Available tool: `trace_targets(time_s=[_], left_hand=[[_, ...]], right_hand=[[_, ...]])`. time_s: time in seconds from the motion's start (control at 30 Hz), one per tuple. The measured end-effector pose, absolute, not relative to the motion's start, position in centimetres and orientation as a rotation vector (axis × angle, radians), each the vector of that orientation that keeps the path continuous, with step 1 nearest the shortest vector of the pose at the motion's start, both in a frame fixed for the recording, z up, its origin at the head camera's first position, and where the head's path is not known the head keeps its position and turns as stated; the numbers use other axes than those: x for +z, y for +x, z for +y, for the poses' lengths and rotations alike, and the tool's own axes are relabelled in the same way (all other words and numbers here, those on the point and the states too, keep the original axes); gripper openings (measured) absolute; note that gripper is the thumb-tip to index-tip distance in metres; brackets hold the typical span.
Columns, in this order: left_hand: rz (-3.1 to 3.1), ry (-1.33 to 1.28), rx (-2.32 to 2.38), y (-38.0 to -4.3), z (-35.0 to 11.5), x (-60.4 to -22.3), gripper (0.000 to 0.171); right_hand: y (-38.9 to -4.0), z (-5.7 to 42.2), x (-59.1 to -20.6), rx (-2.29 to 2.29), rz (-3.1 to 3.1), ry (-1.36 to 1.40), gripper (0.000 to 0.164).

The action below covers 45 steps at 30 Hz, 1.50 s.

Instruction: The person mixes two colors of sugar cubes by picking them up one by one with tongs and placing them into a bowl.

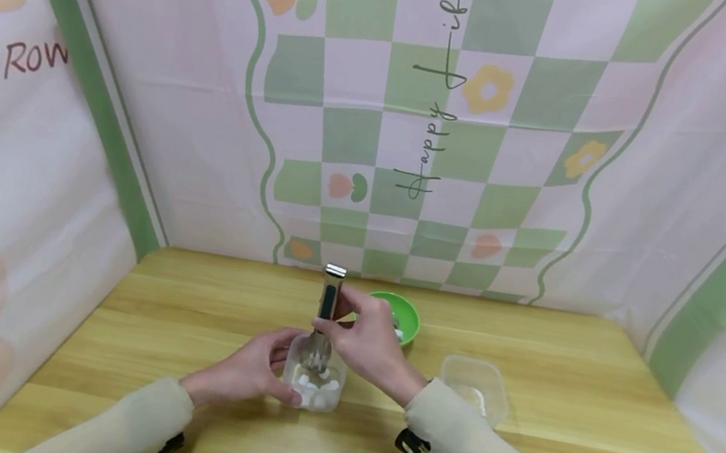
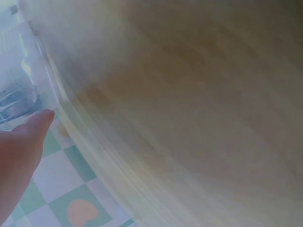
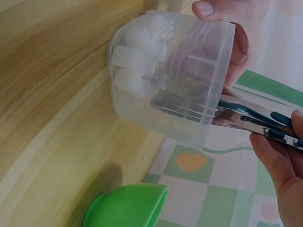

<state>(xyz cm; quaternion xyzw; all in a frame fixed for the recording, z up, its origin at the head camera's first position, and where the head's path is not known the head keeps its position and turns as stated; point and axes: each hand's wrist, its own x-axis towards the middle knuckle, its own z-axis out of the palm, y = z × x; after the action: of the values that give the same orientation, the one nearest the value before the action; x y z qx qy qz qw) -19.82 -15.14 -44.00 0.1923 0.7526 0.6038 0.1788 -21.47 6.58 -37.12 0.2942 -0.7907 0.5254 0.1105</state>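
Observation:
My left hand (image 1: 251, 369) holds a clear plastic container (image 1: 335, 404) by its left side, with the thumb near its front corner. Several white marshmallow-like chunks (image 3: 130, 56) lie at the bottom of the container. Metal tongs (image 1: 328, 308) with dark grip strips stand nearly upright in my right hand (image 1: 368, 336), pinched between thumb and fingers. Their clawed ends reach down inside the container, just above the white chunks, as the right wrist view shows. In the left wrist view only one finger (image 2: 35, 135) appears, beside the container wall.
Behind my right hand sits a green bowl (image 1: 407, 317) with some white pieces in it, partly hidden. A second clear container (image 1: 496, 394) stands to the right, near my right sleeve. A patterned cloth (image 1: 417, 108) hangs behind the wooden table (image 1: 217, 291).

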Motion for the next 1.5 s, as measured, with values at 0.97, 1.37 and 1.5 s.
trace_targets(time_s=[0.97,1.37,1.5], left_hand=[[2.148,0.556,1.690,-19.9,-15.2,-44.2,0.098],[2.109,0.513,1.714,-19.7,-15.2,-44.0,0.099],[2.107,0.495,1.716,-19.7,-15.3,-44.1,0.100]], right_hand=[[-20.8,7.5,-35.5,1.629,-2.198,0.843,0.020],[-21.6,11.6,-31.6,1.545,-2.053,0.801,0.020],[-22.8,13.2,-31.1,1.472,-2.053,0.745,0.018]])
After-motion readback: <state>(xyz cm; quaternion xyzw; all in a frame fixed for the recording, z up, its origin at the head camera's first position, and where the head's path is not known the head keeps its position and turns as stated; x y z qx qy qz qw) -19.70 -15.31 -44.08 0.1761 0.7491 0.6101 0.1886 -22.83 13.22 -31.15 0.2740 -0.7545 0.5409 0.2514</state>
